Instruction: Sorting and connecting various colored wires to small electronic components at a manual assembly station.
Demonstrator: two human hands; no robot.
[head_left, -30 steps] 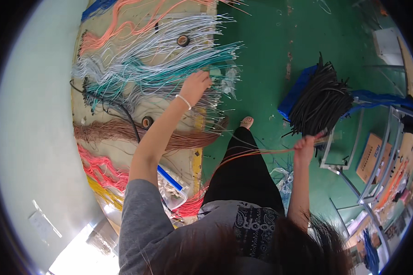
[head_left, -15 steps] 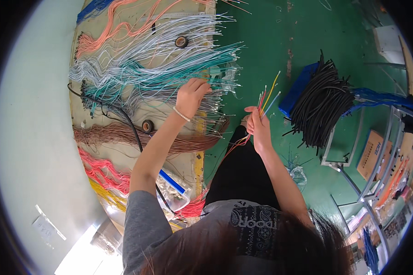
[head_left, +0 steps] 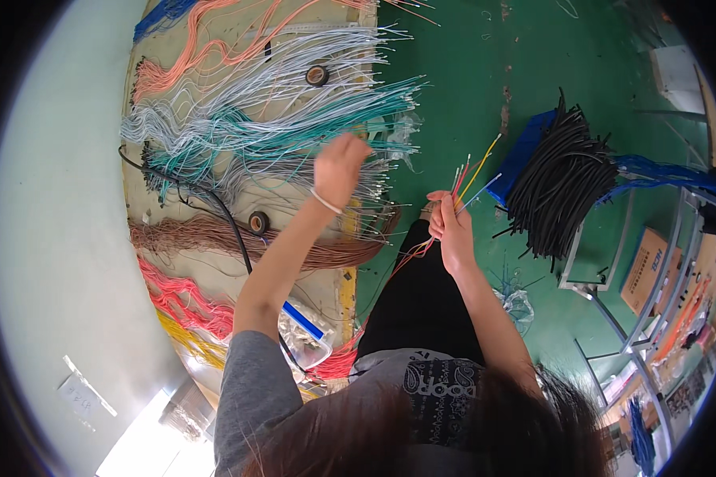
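My left hand [head_left: 339, 167] reaches over a workbench [head_left: 215, 274] covered in sorted wire bundles and hovers by the grey wires [head_left: 294, 171] and teal wires [head_left: 294, 131]; its fingers look curled, and I cannot tell whether they grip a wire. My right hand [head_left: 451, 230] is shut on a small bunch of coloured wires [head_left: 469, 179], red, yellow, blue and orange, whose tips fan upward while the tails trail down past my black trousers.
Brown [head_left: 207, 234], pink [head_left: 179, 290], yellow and salmon wire bundles lie on the bench, with tape rolls [head_left: 317, 75] among them. A heap of black tubing [head_left: 561, 183] sits on a blue bin at right. Metal racks and cardboard boxes [head_left: 648, 266] stand on the green floor.
My right hand came in from the black tubing at right to the middle, carrying the coloured wires. My left hand stayed by the teal and grey wires, shifting slightly.
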